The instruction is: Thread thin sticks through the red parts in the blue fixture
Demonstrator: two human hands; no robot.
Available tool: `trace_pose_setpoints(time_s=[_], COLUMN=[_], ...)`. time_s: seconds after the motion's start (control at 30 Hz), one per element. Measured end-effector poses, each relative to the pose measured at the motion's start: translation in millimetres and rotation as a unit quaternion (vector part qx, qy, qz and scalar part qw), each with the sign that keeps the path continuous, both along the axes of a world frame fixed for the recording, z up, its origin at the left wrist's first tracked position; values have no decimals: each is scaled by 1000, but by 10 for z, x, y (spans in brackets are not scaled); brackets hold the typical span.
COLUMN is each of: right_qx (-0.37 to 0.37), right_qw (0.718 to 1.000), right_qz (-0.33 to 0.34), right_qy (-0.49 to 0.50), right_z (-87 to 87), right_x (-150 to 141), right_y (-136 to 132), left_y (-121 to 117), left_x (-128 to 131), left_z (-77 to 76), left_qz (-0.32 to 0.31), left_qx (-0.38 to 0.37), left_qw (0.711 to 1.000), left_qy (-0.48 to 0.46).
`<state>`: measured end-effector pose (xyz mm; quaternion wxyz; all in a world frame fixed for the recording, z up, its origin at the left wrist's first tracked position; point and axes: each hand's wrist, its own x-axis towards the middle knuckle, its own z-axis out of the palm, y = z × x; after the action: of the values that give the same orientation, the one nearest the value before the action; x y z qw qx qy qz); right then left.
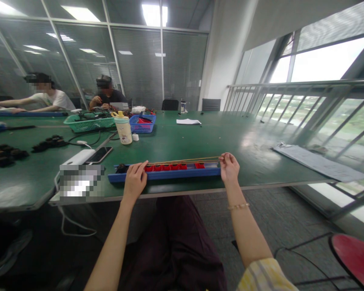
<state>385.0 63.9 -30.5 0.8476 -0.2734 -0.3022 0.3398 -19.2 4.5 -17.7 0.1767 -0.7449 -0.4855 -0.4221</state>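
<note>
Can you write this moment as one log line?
left hand: on blue tray | right hand: pinching tan wires | red blocks: in tray

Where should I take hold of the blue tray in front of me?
Take the blue tray by its long front rail, coming from your side of the table. That rail is straight and faces you, while the red pieces sit inside. Stay below the wires that your right hand holds above it.

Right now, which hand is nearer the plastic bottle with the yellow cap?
Left. The left hand is in front of the bottle, slightly to its right; the right hand is much farther right.
</note>
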Motion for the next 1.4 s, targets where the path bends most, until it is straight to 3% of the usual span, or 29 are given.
trace_pose_setpoints(time_s=[0.47,1.4], right_qx=[3,-5], right_qw=[999,997], right_qz=[33,10], right_qy=[-12,-71], right_z=[4,221], right_x=[-29,-163], right_y=[-13,-171], left_y=[4,-8], left_x=[-2,9], left_z=[-6,6], left_qz=[12,20], left_qx=[7,-8], left_qw=[1000,1000], left_qy=[1,-18])
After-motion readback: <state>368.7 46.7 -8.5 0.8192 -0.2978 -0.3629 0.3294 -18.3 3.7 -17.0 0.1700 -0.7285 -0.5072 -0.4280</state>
